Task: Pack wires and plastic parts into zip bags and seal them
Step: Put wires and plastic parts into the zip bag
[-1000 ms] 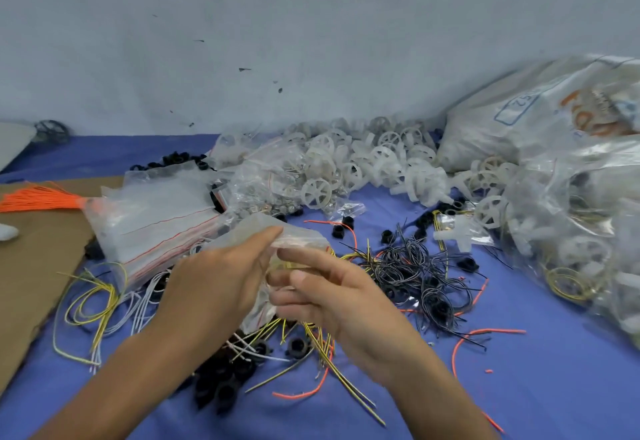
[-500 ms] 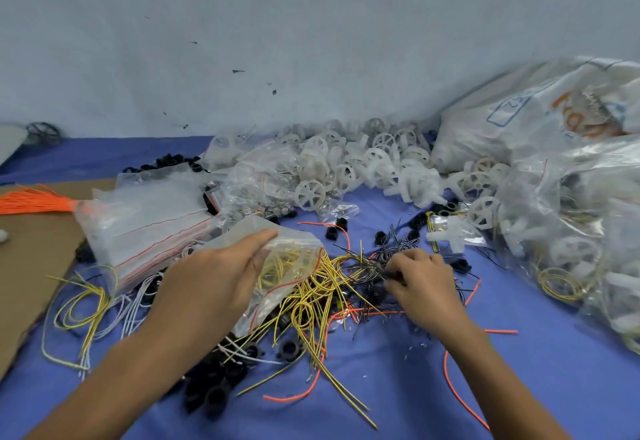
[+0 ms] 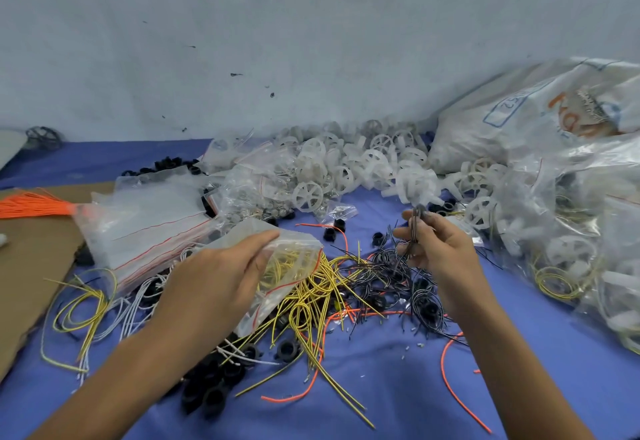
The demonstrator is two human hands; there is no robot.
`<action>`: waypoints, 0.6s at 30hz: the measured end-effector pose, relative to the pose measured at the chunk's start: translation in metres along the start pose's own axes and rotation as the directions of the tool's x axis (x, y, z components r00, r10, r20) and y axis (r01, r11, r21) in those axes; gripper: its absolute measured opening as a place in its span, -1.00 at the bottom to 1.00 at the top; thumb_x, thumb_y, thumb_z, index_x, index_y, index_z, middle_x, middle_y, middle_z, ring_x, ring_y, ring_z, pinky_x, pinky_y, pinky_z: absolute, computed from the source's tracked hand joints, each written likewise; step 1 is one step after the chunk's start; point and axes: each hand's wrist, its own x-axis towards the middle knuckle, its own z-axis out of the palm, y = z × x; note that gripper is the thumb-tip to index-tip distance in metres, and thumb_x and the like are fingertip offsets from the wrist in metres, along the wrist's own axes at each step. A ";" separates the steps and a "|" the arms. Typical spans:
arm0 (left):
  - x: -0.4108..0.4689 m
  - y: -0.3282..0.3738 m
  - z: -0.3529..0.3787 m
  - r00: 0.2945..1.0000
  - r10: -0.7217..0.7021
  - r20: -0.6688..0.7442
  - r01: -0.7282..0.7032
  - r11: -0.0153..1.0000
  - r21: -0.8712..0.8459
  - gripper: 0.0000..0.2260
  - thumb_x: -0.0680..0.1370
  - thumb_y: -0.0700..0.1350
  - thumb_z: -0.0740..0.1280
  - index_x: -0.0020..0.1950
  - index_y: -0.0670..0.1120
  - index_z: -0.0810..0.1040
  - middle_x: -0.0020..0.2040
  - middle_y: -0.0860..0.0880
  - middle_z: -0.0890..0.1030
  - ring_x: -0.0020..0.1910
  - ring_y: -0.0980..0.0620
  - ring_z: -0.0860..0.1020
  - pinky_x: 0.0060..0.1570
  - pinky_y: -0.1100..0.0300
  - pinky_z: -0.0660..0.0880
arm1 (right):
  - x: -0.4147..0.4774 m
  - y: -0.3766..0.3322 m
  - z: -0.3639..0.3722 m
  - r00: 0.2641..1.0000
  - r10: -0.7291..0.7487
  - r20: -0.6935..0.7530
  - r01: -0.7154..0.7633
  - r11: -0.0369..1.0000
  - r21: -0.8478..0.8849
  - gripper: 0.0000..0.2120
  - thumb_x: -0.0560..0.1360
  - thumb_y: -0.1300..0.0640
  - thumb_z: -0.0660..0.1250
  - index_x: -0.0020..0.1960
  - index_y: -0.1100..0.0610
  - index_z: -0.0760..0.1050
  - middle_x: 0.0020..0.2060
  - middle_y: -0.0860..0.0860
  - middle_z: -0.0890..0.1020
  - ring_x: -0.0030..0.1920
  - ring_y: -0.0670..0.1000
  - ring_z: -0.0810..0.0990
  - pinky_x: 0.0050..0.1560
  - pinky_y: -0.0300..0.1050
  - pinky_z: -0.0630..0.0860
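Your left hand (image 3: 214,284) grips the limp, slippery zip bag (image 3: 277,232) of yellow wires (image 3: 289,266) above the table (image 3: 381,401); your right hand (image 3: 443,252) pinches a light, springy black wire bundle (image 3: 414,221) in its fingers (image 3: 431,230) (take it mid-loop, ends splay) near the bag.

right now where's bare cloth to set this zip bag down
Barest: the blue cloth right of the right forearm, up to the big clear bags, and the strip behind the cardboard. The middle, under the zip bag, is crowded with yellow wires and black wires.
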 end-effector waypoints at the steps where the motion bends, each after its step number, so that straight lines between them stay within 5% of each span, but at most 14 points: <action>1: 0.000 0.001 0.000 1.000 -0.006 0.004 0.006 1.000 -0.001 -0.60 0.64 0.22 0.00 0.37 0.22 0.47 -0.30 0.03 0.63 -0.22 -0.13 0.60 -0.30 0.02 0.50 | -0.005 -0.004 0.002 0.998 -0.012 0.069 0.013 1.000 -0.003 -0.85 0.61 0.08 0.27 0.07 -0.01 0.61 -0.20 0.04 0.69 -0.27 0.00 0.60 -0.33 -0.18 0.49; 6: -0.004 0.012 0.004 1.000 0.028 -0.008 -0.028 0.999 0.016 -0.57 0.58 0.21 0.03 0.34 0.19 0.50 -0.21 -0.05 0.68 -0.15 -0.19 0.63 -0.28 0.01 0.52 | -0.044 -0.010 0.027 0.856 0.037 0.515 0.097 0.968 -0.231 -0.82 0.55 -0.02 0.32 0.11 -0.10 0.63 -0.31 0.07 0.67 -0.41 -0.03 0.53 -0.47 -0.23 0.38; 10: -0.013 0.023 0.015 0.988 0.157 0.006 -0.155 0.970 0.189 -0.64 0.60 0.14 0.09 0.28 0.14 0.56 -0.25 0.00 0.69 -0.32 -0.12 0.63 -0.48 0.11 0.44 | -0.068 0.007 0.069 0.832 0.049 0.552 0.188 0.912 -0.365 -0.87 0.57 0.08 0.32 0.01 -0.05 0.65 -0.46 -0.01 0.59 -0.48 -0.03 0.49 -0.44 -0.19 0.39; 14: -0.027 0.027 0.026 0.979 0.192 0.068 -0.204 0.937 0.285 -0.69 0.58 0.11 0.06 0.21 0.13 0.50 -0.41 0.05 0.62 -0.49 -0.05 0.58 -0.63 0.18 0.37 | -0.083 0.025 0.112 0.853 0.115 0.510 -0.061 0.991 -0.122 -0.74 0.55 0.37 0.09 -0.23 0.21 0.46 -0.44 0.11 0.52 -0.43 0.08 0.50 -0.39 -0.09 0.42; 18: -0.030 0.019 0.018 0.976 0.209 0.056 -0.216 0.932 0.291 -0.78 0.53 0.07 0.25 0.15 0.13 0.55 -0.36 0.10 0.62 -0.48 0.01 0.58 -0.65 0.22 0.36 | -0.085 0.035 0.142 0.858 0.197 0.475 -0.328 0.921 0.211 -0.73 0.49 0.48 -0.03 -0.24 0.32 0.39 -0.34 0.19 0.43 -0.28 0.14 0.38 -0.31 0.02 0.26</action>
